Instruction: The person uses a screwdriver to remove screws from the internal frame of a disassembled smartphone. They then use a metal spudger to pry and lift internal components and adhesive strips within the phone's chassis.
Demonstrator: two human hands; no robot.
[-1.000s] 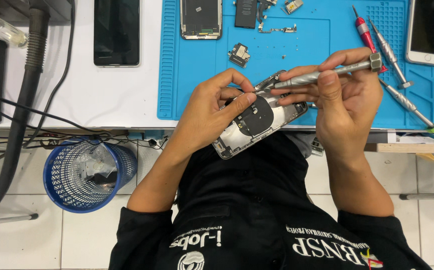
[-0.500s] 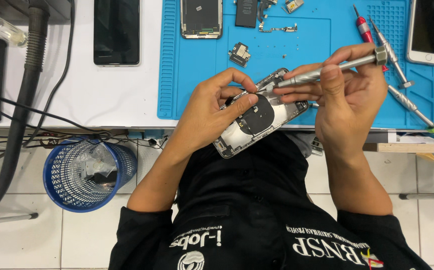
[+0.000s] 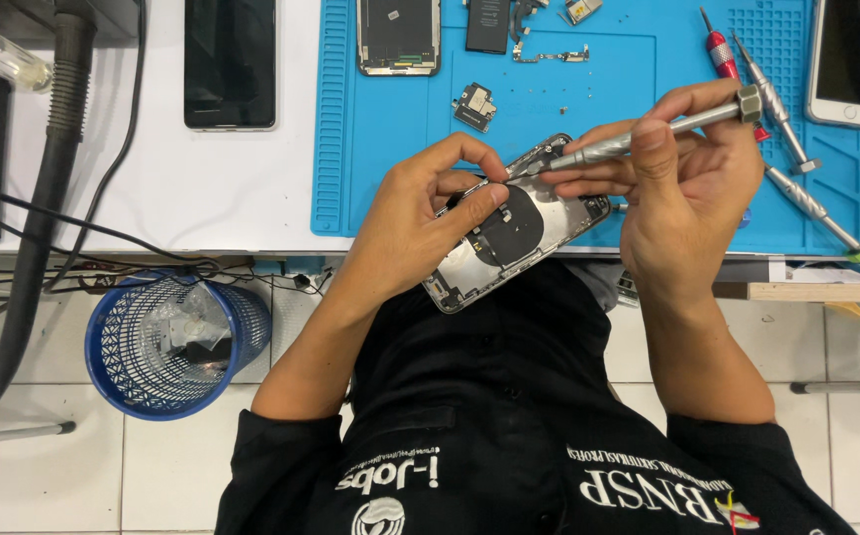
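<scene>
Compared with half a second ago, little has shifted: the right hand (image 3: 692,188) has tilted its slim silver metal screwdriver (image 3: 648,134) slightly, and the tip sits at the same upper corner of the opened phone housing (image 3: 514,233).

That housing, a silver metal smartphone rear shell with a round black coil in its middle, is held tilted over the near edge of the blue silicone repair mat (image 3: 390,129), above the person's lap. The left hand (image 3: 420,213) is closed round its left side, thumb and forefinger pinching near the top edge, just beside the driver tip. The right hand is wrapped round the screwdriver shaft, forefinger stretched along it towards the hexagonal cap.

By the look of it, a small screw at the top of the housing is being worked. The next move probably calls for keeping the driver square in the screw head with the shell held still, since a slip could scratch the parts around it.

Further screwdrivers (image 3: 776,94) lie on the mat's right side, a second stripped phone frame (image 3: 398,35) at its top, and a blue mesh bin (image 3: 167,342) stands on the floor.
</scene>
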